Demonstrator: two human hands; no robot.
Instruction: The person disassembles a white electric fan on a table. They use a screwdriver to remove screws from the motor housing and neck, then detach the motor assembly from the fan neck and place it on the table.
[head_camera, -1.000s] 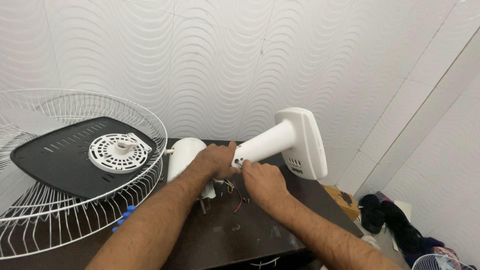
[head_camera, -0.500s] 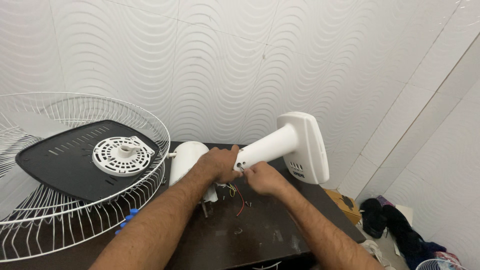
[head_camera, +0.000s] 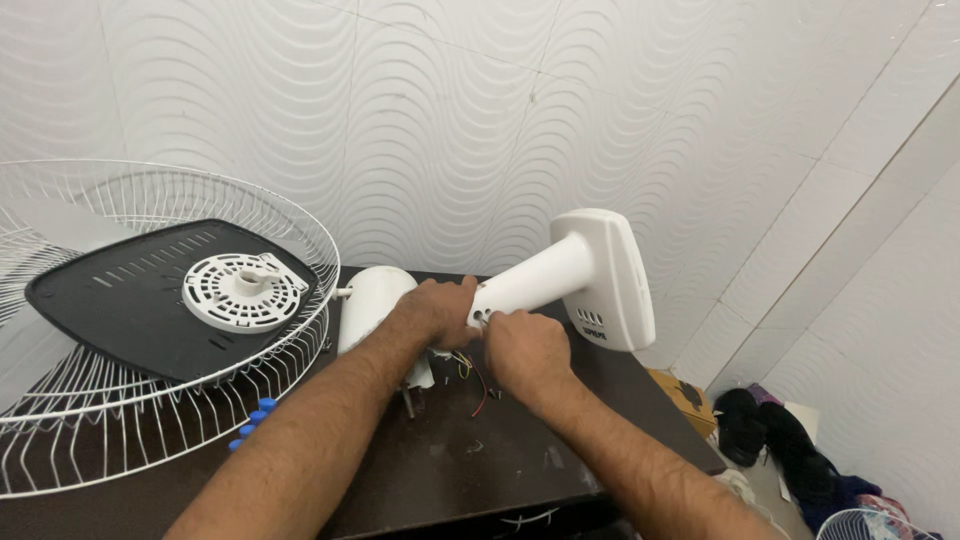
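Fan stand arm held at the joint, wiring still exposed

Work looks partway through, by my judgement: the white fan stand arm is lifted off the dark table, its flat wall-mount base tilted up and to the right, while red and yellow wires hang loose under its lower end and a few small screws lie scattered on the tabletop. Nothing yet closes that joint, so fastening and tidying the wires seem to be left. The left hand is clenched around the lower end of the arm, beside the rounded white motor housing. The right hand pinches at a small hole near that end; whether it grips a screw or only presses there cannot be told. The arm is smooth white plastic, tapering toward the hands, with vent slots on the base. To the left sits a white wire fan guard holding a black plate and a round white slotted disc.
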